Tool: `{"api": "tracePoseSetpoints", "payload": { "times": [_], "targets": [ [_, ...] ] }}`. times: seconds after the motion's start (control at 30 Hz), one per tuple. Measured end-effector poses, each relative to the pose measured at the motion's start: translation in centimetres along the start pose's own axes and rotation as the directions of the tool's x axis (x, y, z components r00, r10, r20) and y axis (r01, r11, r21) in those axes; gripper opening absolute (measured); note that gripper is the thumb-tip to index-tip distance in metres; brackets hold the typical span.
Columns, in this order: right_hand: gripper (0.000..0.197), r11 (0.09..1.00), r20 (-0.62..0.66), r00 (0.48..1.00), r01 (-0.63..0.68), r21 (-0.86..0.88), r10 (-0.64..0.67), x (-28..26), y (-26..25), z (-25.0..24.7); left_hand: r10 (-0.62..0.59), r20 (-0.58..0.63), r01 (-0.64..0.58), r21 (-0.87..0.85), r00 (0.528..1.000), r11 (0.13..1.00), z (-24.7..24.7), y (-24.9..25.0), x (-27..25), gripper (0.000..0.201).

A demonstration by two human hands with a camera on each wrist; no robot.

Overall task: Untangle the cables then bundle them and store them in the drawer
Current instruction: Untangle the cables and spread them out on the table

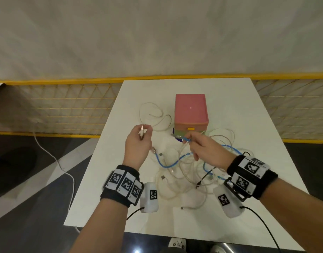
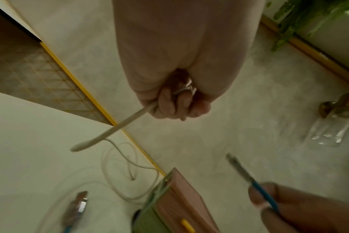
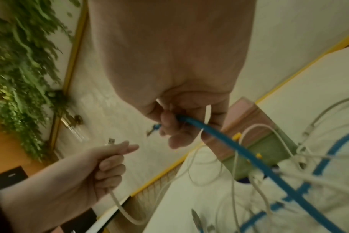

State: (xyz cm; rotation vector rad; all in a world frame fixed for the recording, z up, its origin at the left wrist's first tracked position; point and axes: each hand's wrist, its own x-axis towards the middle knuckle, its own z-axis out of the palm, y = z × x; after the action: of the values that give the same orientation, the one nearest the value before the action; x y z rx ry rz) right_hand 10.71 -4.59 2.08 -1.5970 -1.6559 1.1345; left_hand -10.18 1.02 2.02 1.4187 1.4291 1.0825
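Nearest, at the table's (image 1: 230,110) front edge, a white plug end (image 1: 182,208) lies loose, w/ pale loops of cable trailing back from it. Just beyond sits the tangle (image 1: 190,172): white cables, a blue cable (image 1: 168,166) and a thin black cable (image 1: 205,177) all crossing over each other on the tabletop, btwn the two wrists. Both wrists wear black bands w/ printed markers.

Further in, both hands are raised above the tangle. Left hand (image 1: 138,143) has its fingers curled round a white cable (image 2: 118,128); its USB plug (image 3: 111,141) sticks up past the thumb, and in the left wrist view the cable leaves the fist and hangs down toward the table. Right hand (image 1: 202,148) pinches the blue cable near its end, thumb and fingers closed on it; in the right wrist view the blue line runs out of the fist and down into the pile, w/ a white strand also passing through that hand. The blue cable's metal tip pokes out past the fingers, blurred.

Past the hands stands the pink drawer box (image 1: 191,110), mid-table, w/ a yellow handle on its front and a green lower part; drawer looks closed. Left of the box one white cable (image 1: 153,115) lies apart from the pile in a loose curl. Behind the table: yellow mesh fence (image 1: 65,106), white wall. Another white cord (image 1: 53,156) runs across the floor at left.
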Motion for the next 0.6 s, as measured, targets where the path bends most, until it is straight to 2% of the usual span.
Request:
{"api": "tracePoseSetpoints", "payload": {
  "times": [0.13, 0.2, 0.27, 0.33, 0.43, 0.53, 0.6],
  "targets": [
    [0.016, 0.971, -0.080, 0.982, 0.183, 0.155, -0.172, -0.7, -1.6, -0.3, 0.003, 0.230, 0.031, -0.142, 0.973, 0.989, 3.1, 2.8, -0.7, 0.038],
    [0.016, 0.954, -0.115, 0.967, 0.247, 0.169, -0.229, -0.5, -2.2, 0.2, 0.031, 0.295, 0.016, -0.155, 0.955, 0.988, 4.5, 4.0, -1.2, 0.037],
    [0.010, 0.948, -0.151, 0.955, 0.277, 0.157, -0.255, -0.3, -2.4, 0.4, 0.087, 0.291, -0.034, -0.184, 0.953, 0.982, 5.4, 5.0, -1.5, 0.027],
    [0.011, 0.952, -0.176, 0.955, 0.265, 0.152, -0.238, -0.3, -2.1, 0.3, 0.142, 0.248, -0.082, -0.235, 0.958, 0.968, 5.6, 5.5, -1.5, 0.022],
    [0.023, 0.969, -0.106, 0.975, 0.207, 0.132, -0.194, -0.7, -0.3, 0.4, 0.191, 0.184, -0.116, -0.355, 0.964, 0.928, 5.1, 6.2, -1.1, 0.024],
    [0.028, 0.987, -0.003, 0.987, 0.161, 0.025, -0.161, -1.4, 2.8, 0.3, 0.144, 0.098, -0.078, -0.488, 0.985, 0.869, 3.5, 7.4, 0.2, 0.025],
    [0.028, 0.996, -0.007, 0.996, 0.093, -0.003, -0.093, -1.8, 4.4, -0.3, 0.136, 0.103, -0.047, -0.602, 0.985, 0.797, 1.9, 8.4, 0.8, 0.026]
  ]
}}
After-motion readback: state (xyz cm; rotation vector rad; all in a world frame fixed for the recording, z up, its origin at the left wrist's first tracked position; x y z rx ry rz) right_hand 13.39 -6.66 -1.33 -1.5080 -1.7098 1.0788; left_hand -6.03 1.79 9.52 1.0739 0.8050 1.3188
